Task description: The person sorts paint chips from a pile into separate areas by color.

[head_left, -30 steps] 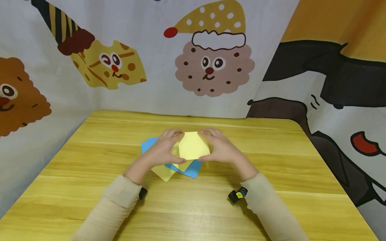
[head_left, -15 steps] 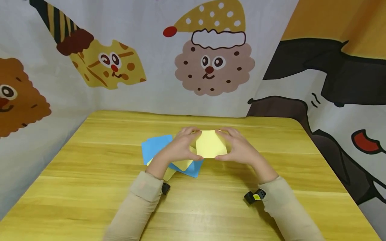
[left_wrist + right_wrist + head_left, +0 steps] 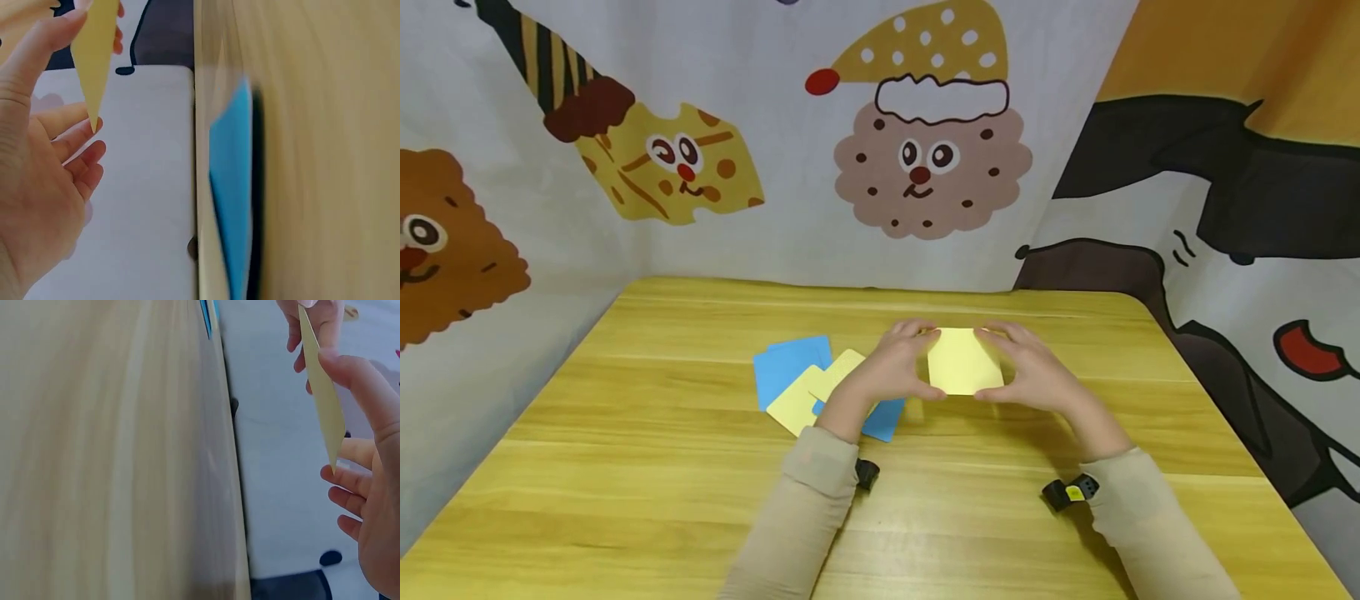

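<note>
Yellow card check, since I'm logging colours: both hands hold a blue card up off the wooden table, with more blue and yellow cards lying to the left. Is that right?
Not quite: the card held between the left hand and right hand is yellow, not blue, as the head view shows. The rest stands: it is off the wooden table, and blue and yellow cards lie to the left.

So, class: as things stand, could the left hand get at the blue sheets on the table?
Probably yes: the blue sheets lie just beside the left hand, nothing between, but it holds the yellow sheet and must release it.

A card [image 3: 963, 361] sits between both hands, cards [image 3: 805, 383] lying left.
</note>
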A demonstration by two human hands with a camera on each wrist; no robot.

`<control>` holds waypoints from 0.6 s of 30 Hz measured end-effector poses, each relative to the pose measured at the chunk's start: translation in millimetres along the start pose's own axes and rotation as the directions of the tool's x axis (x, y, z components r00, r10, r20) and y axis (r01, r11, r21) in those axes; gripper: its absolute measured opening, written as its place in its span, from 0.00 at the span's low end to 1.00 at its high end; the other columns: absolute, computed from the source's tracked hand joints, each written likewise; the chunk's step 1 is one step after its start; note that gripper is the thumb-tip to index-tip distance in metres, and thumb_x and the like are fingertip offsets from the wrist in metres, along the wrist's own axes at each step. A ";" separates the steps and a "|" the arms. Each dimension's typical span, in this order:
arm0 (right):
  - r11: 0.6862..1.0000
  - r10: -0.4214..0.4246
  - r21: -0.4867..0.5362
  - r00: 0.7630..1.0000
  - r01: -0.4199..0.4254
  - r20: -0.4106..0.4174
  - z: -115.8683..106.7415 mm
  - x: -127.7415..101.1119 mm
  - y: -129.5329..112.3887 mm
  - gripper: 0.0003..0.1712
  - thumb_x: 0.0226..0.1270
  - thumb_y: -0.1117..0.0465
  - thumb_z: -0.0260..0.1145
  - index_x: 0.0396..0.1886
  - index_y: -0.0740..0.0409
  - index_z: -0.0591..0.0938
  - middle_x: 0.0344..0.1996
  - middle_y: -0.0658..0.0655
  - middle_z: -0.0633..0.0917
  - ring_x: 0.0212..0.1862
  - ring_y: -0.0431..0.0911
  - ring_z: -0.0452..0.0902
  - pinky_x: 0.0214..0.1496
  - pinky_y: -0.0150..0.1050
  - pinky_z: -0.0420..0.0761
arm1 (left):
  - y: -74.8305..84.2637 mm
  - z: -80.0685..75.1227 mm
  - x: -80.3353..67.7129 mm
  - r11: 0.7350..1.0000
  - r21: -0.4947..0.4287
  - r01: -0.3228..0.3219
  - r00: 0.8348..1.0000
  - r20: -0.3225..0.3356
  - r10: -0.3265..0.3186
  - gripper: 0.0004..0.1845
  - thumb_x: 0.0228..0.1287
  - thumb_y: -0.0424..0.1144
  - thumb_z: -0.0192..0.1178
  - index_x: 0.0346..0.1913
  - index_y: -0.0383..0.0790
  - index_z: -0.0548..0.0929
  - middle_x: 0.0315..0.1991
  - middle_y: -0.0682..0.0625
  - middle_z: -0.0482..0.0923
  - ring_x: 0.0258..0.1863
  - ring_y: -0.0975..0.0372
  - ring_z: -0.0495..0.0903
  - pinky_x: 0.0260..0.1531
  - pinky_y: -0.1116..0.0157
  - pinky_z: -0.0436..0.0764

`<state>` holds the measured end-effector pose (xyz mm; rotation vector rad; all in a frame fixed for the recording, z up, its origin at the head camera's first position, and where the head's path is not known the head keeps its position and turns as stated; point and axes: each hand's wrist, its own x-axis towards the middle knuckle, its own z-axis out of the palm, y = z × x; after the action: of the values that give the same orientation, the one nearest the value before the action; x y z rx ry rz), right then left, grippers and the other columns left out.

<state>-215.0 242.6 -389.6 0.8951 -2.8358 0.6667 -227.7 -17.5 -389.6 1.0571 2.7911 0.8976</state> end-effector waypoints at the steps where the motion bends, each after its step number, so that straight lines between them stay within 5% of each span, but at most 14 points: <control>1: 1.000 0.001 0.003 1.000 -0.001 0.003 -0.6 -2.1 3.5 0.56 0.44 0.39 0.78 0.70 0.58 0.67 0.67 0.61 0.65 0.66 0.60 0.57 0.60 0.65 0.61 | 1.2 2.9 2.4 1.000 -0.009 -0.003 1.000 0.000 0.003 0.51 0.45 0.53 0.75 0.70 0.34 0.64 0.70 0.46 0.58 0.68 0.54 0.53 0.64 0.54 0.60; 18: 0.993 0.089 0.073 0.994 -0.094 0.070 4.9 -13.8 40.7 0.57 0.44 0.39 0.77 0.70 0.61 0.66 0.67 0.65 0.63 0.67 0.64 0.53 0.61 0.67 0.56 | 4.9 34.9 33.2 0.997 0.025 0.072 0.989 0.125 -0.075 0.50 0.48 0.54 0.74 0.70 0.35 0.64 0.72 0.47 0.55 0.69 0.55 0.52 0.66 0.55 0.57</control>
<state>-226.5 277.5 -412.3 0.8163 -2.9443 0.7750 -242.7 23.5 -410.3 0.9696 2.7213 0.7689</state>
